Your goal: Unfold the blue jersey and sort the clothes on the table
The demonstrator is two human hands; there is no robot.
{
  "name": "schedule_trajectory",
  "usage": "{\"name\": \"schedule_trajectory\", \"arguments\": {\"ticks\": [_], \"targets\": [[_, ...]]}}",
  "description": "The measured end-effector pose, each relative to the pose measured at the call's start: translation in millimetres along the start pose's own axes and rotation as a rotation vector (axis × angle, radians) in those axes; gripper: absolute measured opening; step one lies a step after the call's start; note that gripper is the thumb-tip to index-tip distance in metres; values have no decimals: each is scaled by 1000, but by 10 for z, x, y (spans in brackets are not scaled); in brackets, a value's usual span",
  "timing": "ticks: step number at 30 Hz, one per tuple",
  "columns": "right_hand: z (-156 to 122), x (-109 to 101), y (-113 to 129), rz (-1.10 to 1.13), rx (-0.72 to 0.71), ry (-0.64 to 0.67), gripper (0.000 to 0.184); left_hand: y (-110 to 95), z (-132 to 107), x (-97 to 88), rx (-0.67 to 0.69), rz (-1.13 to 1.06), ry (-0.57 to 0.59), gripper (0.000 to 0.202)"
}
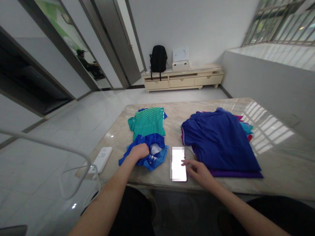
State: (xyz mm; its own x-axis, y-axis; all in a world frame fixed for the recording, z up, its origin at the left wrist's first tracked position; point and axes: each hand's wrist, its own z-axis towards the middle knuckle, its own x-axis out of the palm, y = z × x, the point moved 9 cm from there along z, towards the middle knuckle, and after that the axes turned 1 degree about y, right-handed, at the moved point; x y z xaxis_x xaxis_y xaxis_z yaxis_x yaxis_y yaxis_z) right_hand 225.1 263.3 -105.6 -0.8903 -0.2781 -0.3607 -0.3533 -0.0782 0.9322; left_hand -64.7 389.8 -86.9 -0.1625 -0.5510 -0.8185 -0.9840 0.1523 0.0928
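Observation:
My left hand (140, 151) is closed like a fist at a crumpled blue garment (157, 141), whose opening shows a white patch inside. Its fingertips are hidden in the cloth. Light-blue fabric shows at the garment's edges. My right hand (199, 172) has its fingers apart, with the index finger reaching over the lit screen of a phone (179, 165) that lies flat on the table. Whether the fingertip touches the glass is hard to tell. Behind the blue garment lies a green patterned shirt (149, 121). A stack of shirts, topped by a dark blue one (219, 141), lies right of the phone.
The marble-look table (172, 114) has its near edge just before my legs. A white power bank (103, 157) with a cable lies at the left edge. Farther off, a low cabinet (182, 82) carries a black backpack (158, 59). A seated person (88, 65) shows through a doorway.

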Motion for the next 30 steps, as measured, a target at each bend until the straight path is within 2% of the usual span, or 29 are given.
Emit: {"name": "schedule_trajectory", "arguments": {"ticks": [9,17,22,30], "targets": [[13,-38,21,24,-26,-38,32,-42,-88,-60,-9,-9,0,29],[21,-22,-23,89,57,6,35,-48,-83,-58,-4,3,7,29],[29,-30,-36,80,50,12,30,-36,-87,-54,-7,-4,1,30],[18,24,3,115,62,63,32,-37,-71,-44,1,1,5,30]]}}
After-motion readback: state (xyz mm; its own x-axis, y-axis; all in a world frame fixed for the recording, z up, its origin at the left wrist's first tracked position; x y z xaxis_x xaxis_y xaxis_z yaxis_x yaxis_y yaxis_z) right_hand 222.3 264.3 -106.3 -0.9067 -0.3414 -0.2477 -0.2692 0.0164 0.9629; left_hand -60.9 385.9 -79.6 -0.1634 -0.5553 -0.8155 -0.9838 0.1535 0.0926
